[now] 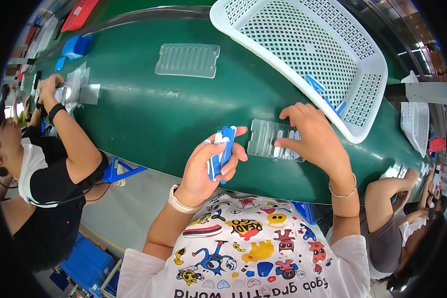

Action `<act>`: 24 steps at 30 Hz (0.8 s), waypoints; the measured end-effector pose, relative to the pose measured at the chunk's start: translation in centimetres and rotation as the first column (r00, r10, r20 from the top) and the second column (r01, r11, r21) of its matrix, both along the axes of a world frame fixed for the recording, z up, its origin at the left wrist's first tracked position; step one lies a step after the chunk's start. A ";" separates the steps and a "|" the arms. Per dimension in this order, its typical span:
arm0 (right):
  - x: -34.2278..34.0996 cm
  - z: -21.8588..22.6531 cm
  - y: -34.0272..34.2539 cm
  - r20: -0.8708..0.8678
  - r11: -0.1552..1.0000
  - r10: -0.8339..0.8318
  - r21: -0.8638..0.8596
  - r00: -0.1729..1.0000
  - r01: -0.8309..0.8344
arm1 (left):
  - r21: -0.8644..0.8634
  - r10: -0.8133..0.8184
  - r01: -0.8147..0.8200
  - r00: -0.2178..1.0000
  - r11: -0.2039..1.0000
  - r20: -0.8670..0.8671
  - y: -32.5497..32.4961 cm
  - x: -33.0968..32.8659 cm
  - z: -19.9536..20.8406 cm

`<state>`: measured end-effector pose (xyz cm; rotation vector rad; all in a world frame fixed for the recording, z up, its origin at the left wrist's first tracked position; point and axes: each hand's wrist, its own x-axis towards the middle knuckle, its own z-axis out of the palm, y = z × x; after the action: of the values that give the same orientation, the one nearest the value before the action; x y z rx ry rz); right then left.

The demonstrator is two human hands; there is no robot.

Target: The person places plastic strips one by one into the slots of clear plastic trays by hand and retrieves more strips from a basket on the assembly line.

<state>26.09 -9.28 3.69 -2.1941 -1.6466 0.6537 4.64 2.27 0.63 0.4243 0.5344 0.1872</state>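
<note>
Slim blue and white sticks [227, 151] stand bunched in our left hand [198, 161], which is raised over the near edge of the green table [144, 109]. Our landmark is the big white basket [303, 47], a perforated tub on the far side of the table; the sticks are to its left and nearer to us. The left grip is closed around the bundle, thumb across the front and fingers behind, with the stick ends showing above and below.

Just on our side of the basket lies a clear ribbed tray [261, 139]; white pieces [286, 150] with rounded ends fill slots in its right part. Our right hand [315, 136] hovers there between tray and basket — its grip is spread, thumb and forefinger apart. The thumb tip reaches over the tray, though we cannot tell whether it touches a piece.

Inside the basket, a few blue pieces [315, 83] rest along the side nearest us. Left of the basket, apart from it, lies a second clear tray [187, 60], its slots bare. Farther left — well away from the basket — we see blue boxes [75, 47] and a co-worker's hand [48, 89].
</note>
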 end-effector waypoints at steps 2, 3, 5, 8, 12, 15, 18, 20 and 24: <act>-0.4 -0.1 -0.2 0.010 0.999 -0.009 0.031 1.000 0.009 | -0.021 0.003 -0.003 1.000 1.000 -0.004 0.0 0.1 0.3; -0.6 -0.1 -0.3 0.021 0.998 -0.028 0.061 0.999 0.027 | 0.007 0.013 -0.012 0.999 1.000 -0.040 -0.1 0.4 0.7; -0.7 -0.6 -0.3 -0.070 0.993 -0.067 0.093 0.995 0.074 | 0.026 0.015 -0.013 0.997 1.000 -0.071 -0.2 0.6 1.0; 0.2 -0.6 -1.3 -0.203 0.975 -0.173 0.105 0.964 0.197 | 0.098 -0.010 0.021 0.993 0.995 -0.119 -0.4 0.9 1.0; 0.5 -0.7 -3.2 -0.194 0.971 -0.195 0.101 0.962 0.217 | 0.154 -0.031 0.057 0.985 0.986 -0.171 -0.5 0.6 0.4; 0.2 -1.1 -3.8 -0.137 0.978 -0.162 0.107 0.977 0.177 | 0.142 -0.061 0.086 0.983 0.986 -0.172 -0.6 0.9 0.2; -0.2 -1.4 -3.6 -0.170 0.978 -0.186 0.065 0.968 0.200 | 0.140 -0.077 0.101 0.983 0.985 -0.164 -0.8 1.3 0.5; -0.7 -1.8 -3.3 -0.194 0.970 -0.219 0.066 0.956 0.235 | 0.149 -0.074 0.098 0.984 0.984 -0.162 -0.9 1.4 0.5; -0.7 -2.1 -2.8 -0.195 0.973 -0.211 0.047 0.958 0.224 | 0.169 -0.069 0.096 0.985 0.981 -0.160 -0.9 1.2 0.6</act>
<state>25.42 -12.07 1.59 -2.1501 -1.2916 0.7072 5.80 1.33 1.24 0.6359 0.6527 0.1224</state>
